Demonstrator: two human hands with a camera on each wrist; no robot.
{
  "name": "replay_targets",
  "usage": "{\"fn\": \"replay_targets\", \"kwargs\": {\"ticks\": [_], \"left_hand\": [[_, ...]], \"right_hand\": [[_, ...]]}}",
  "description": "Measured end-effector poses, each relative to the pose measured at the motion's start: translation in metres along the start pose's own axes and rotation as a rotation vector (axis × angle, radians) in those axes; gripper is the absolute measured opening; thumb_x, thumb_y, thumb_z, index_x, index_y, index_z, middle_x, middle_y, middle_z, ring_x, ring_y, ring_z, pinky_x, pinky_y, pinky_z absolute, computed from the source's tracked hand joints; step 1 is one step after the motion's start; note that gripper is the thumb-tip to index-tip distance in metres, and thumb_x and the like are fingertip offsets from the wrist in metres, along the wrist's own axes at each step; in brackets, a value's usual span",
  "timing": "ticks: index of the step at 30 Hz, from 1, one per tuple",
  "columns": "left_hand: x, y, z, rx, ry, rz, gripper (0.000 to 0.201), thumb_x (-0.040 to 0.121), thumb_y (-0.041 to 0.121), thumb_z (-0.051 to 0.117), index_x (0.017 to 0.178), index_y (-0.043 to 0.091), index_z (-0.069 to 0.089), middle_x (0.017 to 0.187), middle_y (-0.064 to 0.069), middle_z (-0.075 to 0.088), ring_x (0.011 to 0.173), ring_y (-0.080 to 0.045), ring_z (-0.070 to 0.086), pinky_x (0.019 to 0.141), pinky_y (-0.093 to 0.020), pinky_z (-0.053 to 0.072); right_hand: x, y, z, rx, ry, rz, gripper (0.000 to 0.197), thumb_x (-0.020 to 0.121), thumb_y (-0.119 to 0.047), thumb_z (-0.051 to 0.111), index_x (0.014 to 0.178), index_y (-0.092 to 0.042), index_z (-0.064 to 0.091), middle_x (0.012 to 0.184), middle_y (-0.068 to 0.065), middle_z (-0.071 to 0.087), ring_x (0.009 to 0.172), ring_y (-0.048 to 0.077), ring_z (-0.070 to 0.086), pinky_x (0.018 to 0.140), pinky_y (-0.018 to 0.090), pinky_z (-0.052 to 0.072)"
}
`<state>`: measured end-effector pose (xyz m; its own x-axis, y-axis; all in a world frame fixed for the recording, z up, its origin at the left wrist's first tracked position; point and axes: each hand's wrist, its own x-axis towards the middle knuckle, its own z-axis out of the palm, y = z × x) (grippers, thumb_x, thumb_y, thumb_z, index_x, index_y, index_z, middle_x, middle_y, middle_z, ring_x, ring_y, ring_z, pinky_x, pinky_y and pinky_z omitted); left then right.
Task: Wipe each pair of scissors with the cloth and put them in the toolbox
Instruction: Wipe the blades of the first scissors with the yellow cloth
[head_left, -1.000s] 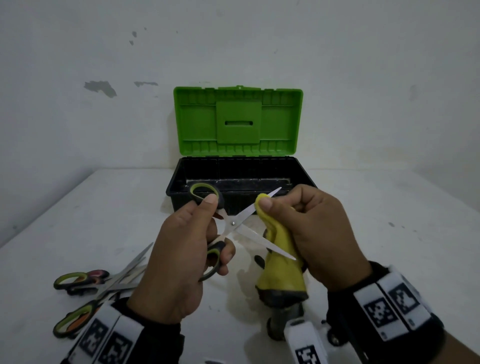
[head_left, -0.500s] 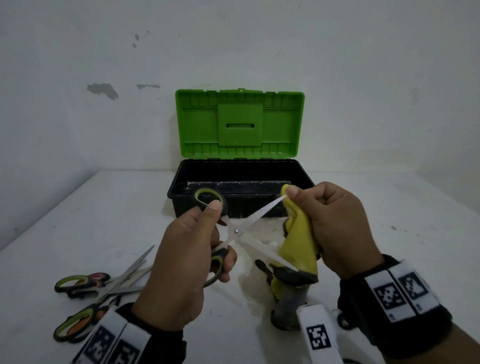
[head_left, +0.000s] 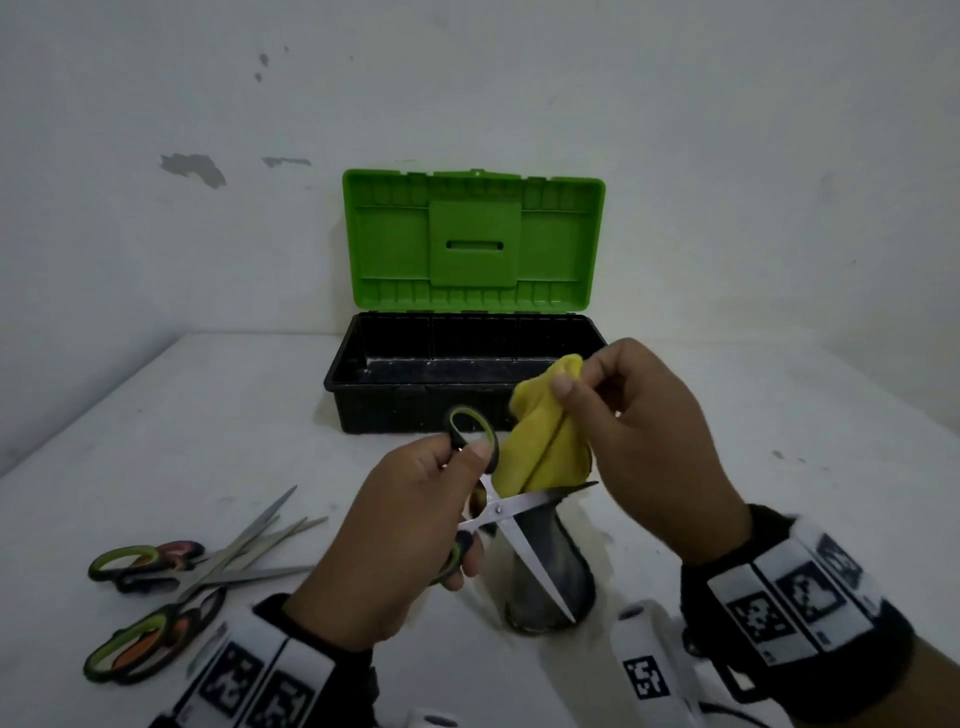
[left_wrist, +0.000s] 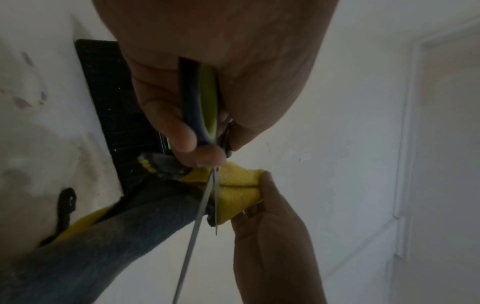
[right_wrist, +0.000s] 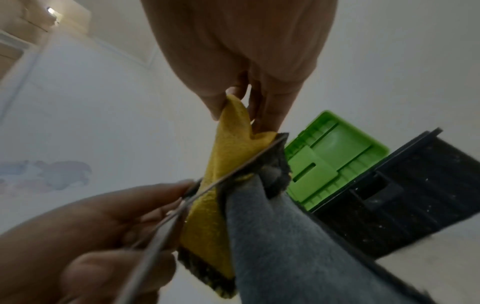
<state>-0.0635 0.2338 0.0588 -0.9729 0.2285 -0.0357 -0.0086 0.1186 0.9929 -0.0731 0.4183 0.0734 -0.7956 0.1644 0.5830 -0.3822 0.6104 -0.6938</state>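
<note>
My left hand (head_left: 415, 525) grips the black-and-green handles of a pair of scissors (head_left: 511, 512) held in the air, blades spread apart. My right hand (head_left: 639, 441) pinches a yellow-and-grey cloth (head_left: 545, 452) near its top, and the cloth hangs down over the blades. In the left wrist view the blades (left_wrist: 205, 203) cross the yellow cloth (left_wrist: 239, 191). In the right wrist view one blade (right_wrist: 233, 168) lies against the cloth (right_wrist: 215, 185). The toolbox (head_left: 467, 410), black with its green lid (head_left: 472, 244) raised, stands behind the hands.
Several more scissors (head_left: 171, 582) with green and orange handles lie in a heap on the white table (head_left: 208, 415) at the left. The toolbox stands close to the white back wall. Tagged bands sit on both wrists.
The scissors have dropped and turned, so the blades point right and down instead of up toward the toolbox. My right hand with the cloth has risen above them.
</note>
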Motion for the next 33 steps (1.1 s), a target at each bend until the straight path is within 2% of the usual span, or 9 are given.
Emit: {"fn": "replay_targets", "kwargs": {"ticks": [3, 5, 8, 12, 15, 18, 23, 29, 33], "left_hand": [[0.006, -0.001, -0.005, 0.009, 0.031, 0.018, 0.031, 0.098, 0.036, 0.052, 0.08, 0.011, 0.061, 0.057, -0.008, 0.05, 0.042, -0.024, 0.052, 0.04, -0.027, 0.041], [0.008, 0.001, -0.01, 0.001, 0.064, 0.023, 0.032, 0.098, 0.034, 0.053, 0.072, 0.016, 0.059, 0.049, 0.0, 0.048, 0.042, -0.024, 0.052, 0.041, -0.027, 0.041], [0.009, 0.002, -0.013, 0.035, 0.059, 0.049, 0.03, 0.098, 0.034, 0.052, 0.079, 0.012, 0.06, 0.044, 0.001, 0.051, 0.041, -0.021, 0.052, 0.041, -0.027, 0.043], [0.008, 0.0, -0.011, 0.058, 0.022, 0.101, 0.03, 0.097, 0.035, 0.053, 0.084, 0.01, 0.063, 0.046, -0.003, 0.053, 0.038, -0.018, 0.051, 0.041, -0.027, 0.043], [0.007, 0.001, -0.009, 0.09, -0.006, 0.157, 0.029, 0.097, 0.034, 0.052, 0.083, 0.011, 0.063, 0.048, -0.004, 0.054, 0.037, -0.017, 0.051, 0.041, -0.027, 0.043], [0.005, 0.002, -0.008, 0.137, -0.029, 0.227, 0.028, 0.097, 0.034, 0.052, 0.083, 0.012, 0.063, 0.046, -0.003, 0.055, 0.035, -0.015, 0.05, 0.041, -0.028, 0.043], [0.001, -0.001, -0.007, 0.216, -0.057, 0.345, 0.029, 0.097, 0.033, 0.051, 0.083, 0.012, 0.063, 0.047, -0.004, 0.054, 0.037, -0.015, 0.052, 0.041, -0.025, 0.044], [-0.002, -0.001, -0.009, 0.212, -0.082, 0.32, 0.039, 0.092, 0.043, 0.048, 0.084, 0.006, 0.06, 0.046, -0.008, 0.052, 0.032, -0.013, 0.048, 0.039, -0.028, 0.043], [-0.002, 0.003, -0.013, 0.2, -0.065, 0.329, 0.033, 0.093, 0.041, 0.049, 0.08, 0.013, 0.06, 0.046, -0.012, 0.055, 0.032, -0.012, 0.048, 0.039, -0.028, 0.043]], "right_hand": [[-0.016, -0.004, 0.0, 0.153, -0.254, -0.071, 0.02, 0.092, -0.039, 0.062, 0.082, -0.025, 0.053, 0.082, 0.001, 0.066, 0.077, 0.019, 0.065, 0.068, 0.038, 0.055], [-0.023, -0.002, -0.006, 0.113, -0.365, -0.184, 0.017, 0.09, -0.036, 0.065, 0.082, -0.025, 0.055, 0.094, -0.006, 0.069, 0.093, 0.012, 0.066, 0.078, 0.031, 0.053], [-0.028, 0.001, -0.013, 0.159, -0.445, -0.266, 0.019, 0.092, -0.037, 0.062, 0.08, -0.022, 0.06, 0.097, -0.007, 0.071, 0.112, 0.01, 0.065, 0.091, 0.028, 0.051], [-0.025, 0.006, -0.015, 0.111, -0.403, -0.248, 0.011, 0.088, -0.034, 0.066, 0.082, -0.026, 0.063, 0.094, -0.01, 0.07, 0.101, 0.008, 0.067, 0.082, 0.027, 0.054], [-0.023, 0.005, -0.013, -0.026, -0.412, -0.265, 0.028, 0.078, -0.043, 0.072, 0.101, -0.028, 0.064, 0.104, -0.016, 0.065, 0.098, 0.003, 0.061, 0.078, 0.013, 0.048], [-0.021, 0.004, -0.009, -0.104, -0.498, -0.254, 0.031, 0.082, -0.043, 0.073, 0.11, -0.032, 0.067, 0.109, -0.019, 0.066, 0.1, -0.003, 0.06, 0.081, 0.009, 0.047], [-0.013, -0.006, -0.007, -0.142, -0.699, -0.175, 0.012, 0.088, -0.035, 0.071, 0.098, -0.027, 0.072, 0.083, -0.017, 0.068, 0.077, -0.001, 0.063, 0.065, 0.009, 0.045], [-0.004, -0.011, -0.01, -0.228, -0.89, -0.205, 0.016, 0.094, -0.038, 0.063, 0.096, -0.023, 0.068, 0.074, -0.014, 0.061, 0.065, 0.001, 0.056, 0.058, 0.01, 0.039], [0.002, -0.013, -0.019, -0.233, -0.905, -0.218, 0.018, 0.094, -0.04, 0.062, 0.102, -0.025, 0.069, 0.085, -0.012, 0.068, 0.074, 0.002, 0.062, 0.063, 0.014, 0.046]]}}
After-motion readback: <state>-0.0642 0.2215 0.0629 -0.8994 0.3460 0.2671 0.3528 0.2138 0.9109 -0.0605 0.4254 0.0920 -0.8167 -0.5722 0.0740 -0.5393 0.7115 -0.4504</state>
